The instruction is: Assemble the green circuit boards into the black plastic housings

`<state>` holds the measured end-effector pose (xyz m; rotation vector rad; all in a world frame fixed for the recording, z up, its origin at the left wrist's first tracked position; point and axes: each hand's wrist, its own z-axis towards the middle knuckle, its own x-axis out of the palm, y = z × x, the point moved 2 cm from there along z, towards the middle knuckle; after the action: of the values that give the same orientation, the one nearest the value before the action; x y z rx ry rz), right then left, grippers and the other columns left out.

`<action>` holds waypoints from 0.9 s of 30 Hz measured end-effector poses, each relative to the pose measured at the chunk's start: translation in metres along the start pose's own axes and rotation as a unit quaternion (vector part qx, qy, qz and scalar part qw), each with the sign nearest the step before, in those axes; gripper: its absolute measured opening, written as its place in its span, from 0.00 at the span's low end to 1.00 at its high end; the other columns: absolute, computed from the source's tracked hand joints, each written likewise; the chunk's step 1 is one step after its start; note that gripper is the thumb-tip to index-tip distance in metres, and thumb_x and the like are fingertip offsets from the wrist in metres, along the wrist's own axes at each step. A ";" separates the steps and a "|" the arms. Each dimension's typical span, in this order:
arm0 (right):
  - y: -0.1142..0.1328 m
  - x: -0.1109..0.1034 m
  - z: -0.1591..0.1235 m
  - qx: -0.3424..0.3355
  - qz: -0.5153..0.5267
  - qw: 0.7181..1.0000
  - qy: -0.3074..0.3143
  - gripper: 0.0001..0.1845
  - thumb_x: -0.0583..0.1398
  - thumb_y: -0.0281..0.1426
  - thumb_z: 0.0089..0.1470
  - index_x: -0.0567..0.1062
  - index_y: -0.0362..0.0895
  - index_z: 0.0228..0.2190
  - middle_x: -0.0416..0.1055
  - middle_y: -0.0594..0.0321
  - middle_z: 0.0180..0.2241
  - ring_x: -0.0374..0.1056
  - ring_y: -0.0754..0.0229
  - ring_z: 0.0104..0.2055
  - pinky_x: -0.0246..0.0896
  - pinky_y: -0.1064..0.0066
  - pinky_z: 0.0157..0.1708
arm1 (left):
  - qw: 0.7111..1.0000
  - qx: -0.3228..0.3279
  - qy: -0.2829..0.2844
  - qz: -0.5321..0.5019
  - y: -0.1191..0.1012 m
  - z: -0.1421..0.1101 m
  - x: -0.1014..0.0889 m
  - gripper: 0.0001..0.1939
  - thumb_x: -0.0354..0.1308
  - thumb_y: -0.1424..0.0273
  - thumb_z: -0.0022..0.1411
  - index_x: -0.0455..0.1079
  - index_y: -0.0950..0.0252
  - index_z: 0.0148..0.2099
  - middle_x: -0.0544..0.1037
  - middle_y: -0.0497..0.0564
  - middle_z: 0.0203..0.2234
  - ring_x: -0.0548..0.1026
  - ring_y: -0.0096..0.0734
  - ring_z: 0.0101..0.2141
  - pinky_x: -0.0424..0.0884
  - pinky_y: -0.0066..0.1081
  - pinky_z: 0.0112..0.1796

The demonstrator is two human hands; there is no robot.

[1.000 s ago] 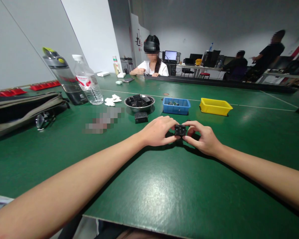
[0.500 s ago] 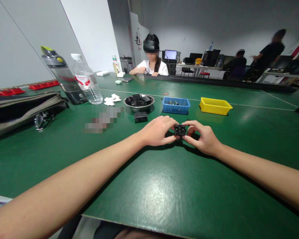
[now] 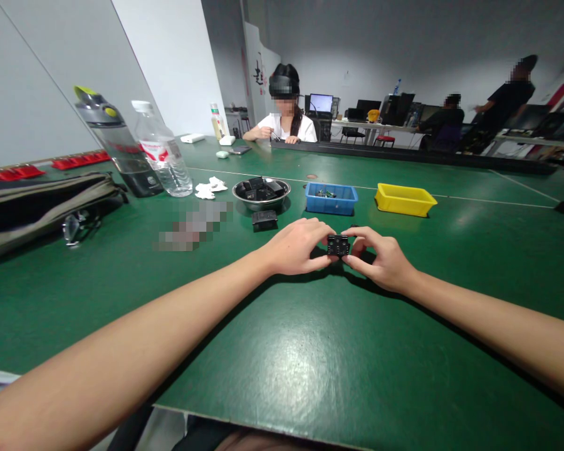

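Observation:
A small black boxy part (image 3: 339, 245) is pinched between both my hands just above the green table (image 3: 282, 369). My left hand (image 3: 297, 247) grips its left side with curled fingers. On the part's right side, my right hand (image 3: 381, 259) holds it with thumb and fingertips. Another black part (image 3: 264, 218) lies on the table just beyond my left hand. Behind it a metal bowl (image 3: 262, 195) holds several similar black parts. A blue bin (image 3: 331, 200) with small pieces and a yellow bin (image 3: 405, 200) stand further back.
At left stand a grey sports bottle (image 3: 117, 145) and a clear water bottle (image 3: 162, 151), with a dark bag (image 3: 42, 207) and crumpled tissue (image 3: 208, 187) nearby. A person (image 3: 284, 116) sits at the far end. Two more people are at desks at the back right.
Hands and part stay nearly still; the view shifts very slightly.

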<state>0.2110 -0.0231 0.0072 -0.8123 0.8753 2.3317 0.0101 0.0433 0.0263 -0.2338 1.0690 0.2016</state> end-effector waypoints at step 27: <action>0.000 0.000 0.001 0.007 0.001 1.000 0.007 0.18 0.62 0.33 0.58 0.70 0.45 0.49 0.72 0.70 0.24 0.69 0.64 0.24 0.64 0.73 0.31 | 1.000 0.003 -0.003 0.001 -0.002 0.000 -0.001 0.15 0.57 0.60 0.66 0.70 0.67 0.46 0.79 0.55 0.37 0.76 0.39 0.38 0.69 0.35 0.40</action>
<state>0.2107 -0.0231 0.0078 -0.8234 0.8965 2.3216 0.0098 0.0416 0.0275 -0.2255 1.0636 0.2007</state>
